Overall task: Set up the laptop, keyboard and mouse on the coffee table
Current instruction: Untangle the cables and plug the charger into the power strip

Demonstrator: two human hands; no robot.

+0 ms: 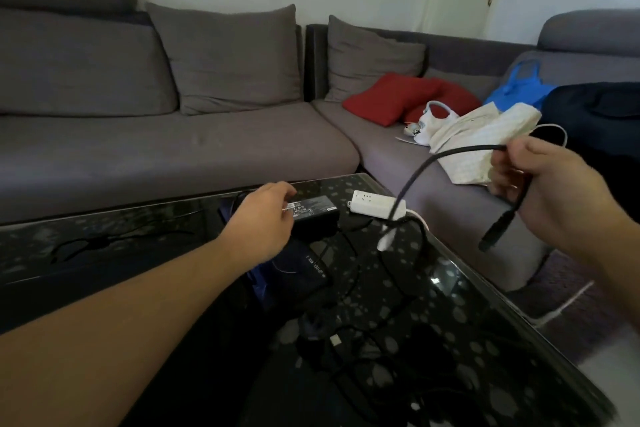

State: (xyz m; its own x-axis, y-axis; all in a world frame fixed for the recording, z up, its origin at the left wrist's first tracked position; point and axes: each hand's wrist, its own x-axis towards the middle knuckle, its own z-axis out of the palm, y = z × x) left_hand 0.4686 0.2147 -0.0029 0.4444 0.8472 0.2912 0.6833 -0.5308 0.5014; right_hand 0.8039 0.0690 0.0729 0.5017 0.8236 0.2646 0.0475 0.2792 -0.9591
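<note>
A black power adapter brick [313, 213] lies on the black glass coffee table [460, 308], on top of a dark blue pouch [294, 270]. My left hand [263, 222] reaches over the table and grips the brick's left end. My right hand [550, 191] is raised above the table's right edge and holds a black power cable [415, 172], whose plug end [495, 232] hangs below the fist. Several black cables [363, 340] lie tangled on the table near me. No laptop, keyboard or mouse is visible.
A white power strip [375, 206] sits at the table's far right corner, its white cord [561, 302] running down to the floor. A grey corner sofa [173, 149] wraps behind, carrying red cushions [391, 97], white bags [485, 139], a blue bag [519, 87] and dark clothing [595, 114].
</note>
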